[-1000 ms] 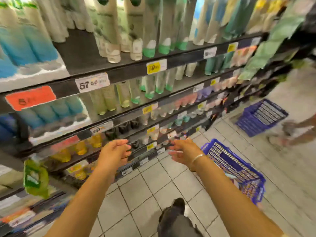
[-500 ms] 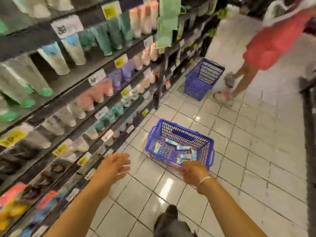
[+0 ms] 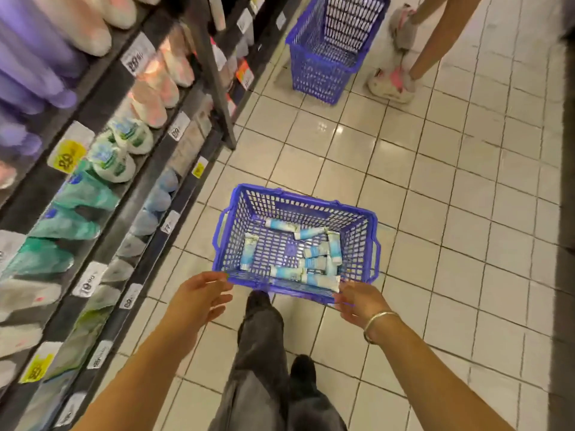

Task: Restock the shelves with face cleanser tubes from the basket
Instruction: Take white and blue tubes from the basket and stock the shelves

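Note:
A blue plastic basket [image 3: 357,219] sits on the tiled floor straight ahead of my feet. Several white and light-blue face cleanser tubes [image 3: 314,262] lie loose in its bottom. My left hand [image 3: 199,298] hovers at the basket's near left corner, fingers relaxed and holding nothing. My right hand [image 3: 361,303], with a bangle at the wrist, hovers at the near right corner, fingers spread and empty. Shelves [image 3: 102,98] full of tubes run along the left side.
A second blue basket [image 3: 329,48] stands farther down the aisle next to another person's legs and shoes [image 3: 392,82]. My own legs in dark trousers [image 3: 264,368] are below the hands. A dark edge [image 3: 564,275] borders the right side.
My view has swung down from the shelves to the floor basket. Both hands have come down and forward to the basket's near rim, still empty.

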Available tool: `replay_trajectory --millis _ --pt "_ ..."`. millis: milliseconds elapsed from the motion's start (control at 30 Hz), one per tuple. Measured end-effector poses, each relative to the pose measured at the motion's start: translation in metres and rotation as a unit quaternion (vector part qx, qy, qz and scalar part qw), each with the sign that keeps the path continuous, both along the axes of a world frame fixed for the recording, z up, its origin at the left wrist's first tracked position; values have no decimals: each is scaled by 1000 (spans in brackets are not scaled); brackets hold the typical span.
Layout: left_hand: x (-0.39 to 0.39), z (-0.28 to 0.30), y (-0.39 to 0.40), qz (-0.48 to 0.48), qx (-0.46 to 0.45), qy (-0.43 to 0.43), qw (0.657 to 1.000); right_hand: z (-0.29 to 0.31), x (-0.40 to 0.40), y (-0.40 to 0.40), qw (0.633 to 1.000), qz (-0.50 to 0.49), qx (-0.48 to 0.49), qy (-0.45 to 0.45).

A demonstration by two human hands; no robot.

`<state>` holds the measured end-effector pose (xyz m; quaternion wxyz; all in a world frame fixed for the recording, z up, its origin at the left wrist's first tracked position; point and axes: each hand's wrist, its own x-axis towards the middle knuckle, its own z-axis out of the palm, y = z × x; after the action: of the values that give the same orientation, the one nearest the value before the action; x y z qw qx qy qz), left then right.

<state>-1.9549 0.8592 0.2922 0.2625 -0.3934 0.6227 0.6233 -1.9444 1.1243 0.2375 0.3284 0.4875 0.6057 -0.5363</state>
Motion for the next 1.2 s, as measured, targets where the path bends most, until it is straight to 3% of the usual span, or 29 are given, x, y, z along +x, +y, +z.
replay_trajectory --millis 167,300,367,500,600,700,833,967,1033,1200 --pt "-62 -99 5 -5 -5 -51 999 -101 -46 7 996 27 87 -16" --pt "-95 -190 4 -35 -28 -72 996 -178 -77 16 969 162 179 -45" --pt "-101 -245 5 -59 -52 -78 994 -223 -84 22 954 222 192 -62" --pt "-108 -355 20 -112 -95 -114 983 -312 -92 36 949 231 210 -35" --pt "-107 -429 32 -173 -178 -132 960 -372 -92 47 926 291 241 -18" --pt "-108 -482 39 -254 -282 -159 911 -418 -98 59 898 347 272 -10" --pt "-113 -525 44 -292 -341 -188 874 -457 -106 68 850 413 327 -19" --pt "-107 -544 44 -343 -397 -147 839 -471 -112 67 815 412 405 -29" --pt "-100 -545 48 -338 -415 -143 832 -476 -114 65 831 378 406 -28" --pt "-92 -542 53 -293 -412 -129 853 -483 -117 59 948 128 292 -4"
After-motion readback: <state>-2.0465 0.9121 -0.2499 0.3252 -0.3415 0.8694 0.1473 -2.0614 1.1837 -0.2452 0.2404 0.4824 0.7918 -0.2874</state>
